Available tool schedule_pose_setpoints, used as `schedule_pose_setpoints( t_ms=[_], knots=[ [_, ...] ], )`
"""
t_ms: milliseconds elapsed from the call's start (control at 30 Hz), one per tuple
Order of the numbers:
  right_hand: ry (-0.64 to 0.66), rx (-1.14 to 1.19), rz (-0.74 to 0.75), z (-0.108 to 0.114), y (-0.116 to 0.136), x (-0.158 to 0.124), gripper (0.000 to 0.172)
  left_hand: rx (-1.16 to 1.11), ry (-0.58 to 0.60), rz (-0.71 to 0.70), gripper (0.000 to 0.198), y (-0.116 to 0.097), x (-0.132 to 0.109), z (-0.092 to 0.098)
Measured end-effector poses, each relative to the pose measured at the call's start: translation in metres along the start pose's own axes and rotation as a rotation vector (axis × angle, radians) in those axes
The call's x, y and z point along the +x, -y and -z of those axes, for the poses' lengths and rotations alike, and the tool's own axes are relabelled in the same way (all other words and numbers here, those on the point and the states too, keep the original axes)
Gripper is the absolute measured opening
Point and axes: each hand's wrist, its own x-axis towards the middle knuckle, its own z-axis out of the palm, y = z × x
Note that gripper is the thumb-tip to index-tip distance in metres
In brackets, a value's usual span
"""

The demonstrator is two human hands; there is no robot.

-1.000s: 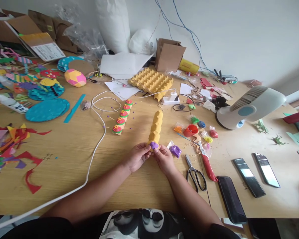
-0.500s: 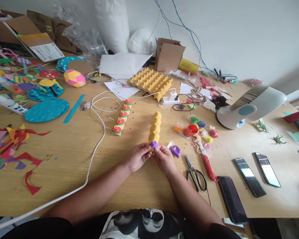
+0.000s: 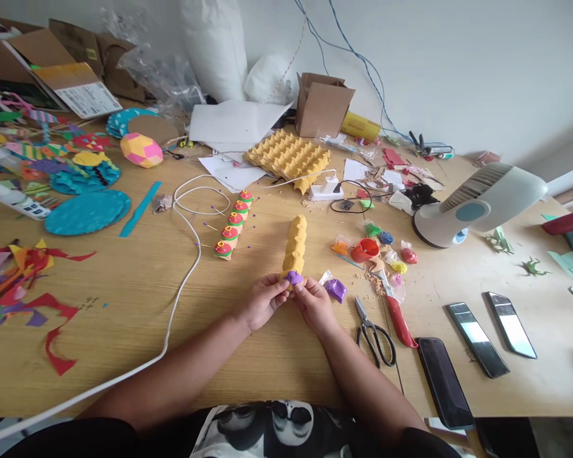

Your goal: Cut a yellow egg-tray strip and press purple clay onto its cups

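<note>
A yellow egg carton strip [image 3: 296, 242] points away from me, its near end held between my two hands. Purple clay [image 3: 293, 278] covers the top of that near cup. My left hand [image 3: 266, 299] grips the strip's left side, thumb against the clay. From the right, my right hand [image 3: 315, 303] pinches the same end with its thumb on the clay's edge. Beside my right hand lies a bag of purple clay [image 3: 336, 289]. Farther left rests a finished-looking strip [image 3: 232, 228] with red and green cups, and pins stick out from its sides.
Scissors [image 3: 376, 334], a red-handled knife [image 3: 401, 321] and several phones [image 3: 444, 381] lie to the right. A red cup [image 3: 365, 250] stands among small clay bags. Behind are a yellow egg tray [image 3: 289, 156] and a white fan [image 3: 477, 203]. A white cable [image 3: 176, 305] crosses the left side.
Both hands keep their hold on the strip's near end, thumbs at the purple clay. The view has shifted very slightly; nothing else visibly differs.
</note>
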Motion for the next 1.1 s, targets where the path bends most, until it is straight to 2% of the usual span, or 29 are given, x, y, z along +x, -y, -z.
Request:
schedule_pose_setpoints(
  t_ms=[233, 467, 633, 900, 1100],
  knots=[
    [-0.043, 0.009, -0.028, -0.0011, 0.0034, -0.0008, 0.029, -0.084, 0.064, 0.066, 0.028, 0.0015, 0.0021, 0.0052],
    [-0.024, -0.012, -0.003, -0.0011, 0.0002, -0.0008, 0.027, -0.054, 0.014, 0.051, 0.023, 0.0023, 0.0021, 0.0043],
    [0.009, -0.021, -0.009, 0.0003, -0.0003, -0.0011, 0.032, -0.020, 0.004, 0.035, 0.025, 0.0027, 0.0012, 0.0035],
    [-0.102, -0.041, 0.037, -0.0036, -0.0043, -0.0011, 0.033, 0.031, 0.028, -0.002, 0.021, 0.0076, 0.0000, 0.0033],
    [-0.089, -0.032, 0.061, -0.0070, -0.0040, -0.0023, 0.032, 0.046, 0.028, -0.033, 0.024, 0.0095, 0.0000, 0.0014]
  ],
)
